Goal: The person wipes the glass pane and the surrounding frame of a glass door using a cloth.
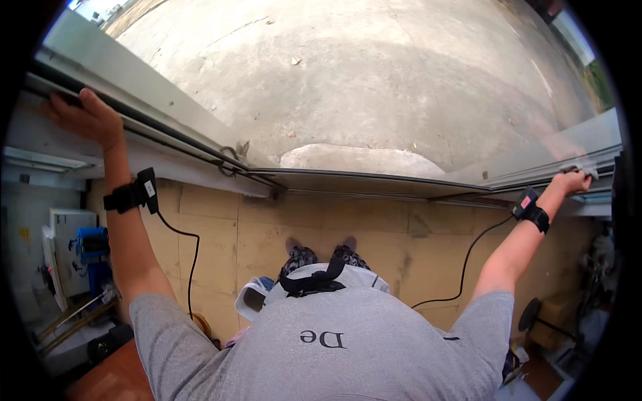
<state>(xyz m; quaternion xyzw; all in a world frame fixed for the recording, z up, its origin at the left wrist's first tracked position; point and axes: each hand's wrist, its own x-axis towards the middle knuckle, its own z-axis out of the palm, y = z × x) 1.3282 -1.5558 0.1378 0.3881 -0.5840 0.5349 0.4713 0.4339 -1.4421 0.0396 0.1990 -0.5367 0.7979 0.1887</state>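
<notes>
My left hand (90, 118) is raised at the far left against the dark-edged door or window frame (165, 131). Its fingers are spread, and some of them blur into the shadow of the frame. On the right, my right hand (574, 181) is closed around a crumpled whitish cloth or tissue (584, 170), pressed near the lower rail of the right-hand frame (531, 175). A faint mirror image of that hand and arm shows in the glass (551, 138) just beyond it.
Outside the sill (371, 178) stretches a concrete yard (371, 90). I stand on a tan tiled or boarded floor (210, 215). A white bin (249, 301) is beside my legs. At left are a pale cabinet (75, 250) and poles (75, 321); boxes (554, 316) stand at right. Cables (195, 260) hang from my wrist straps.
</notes>
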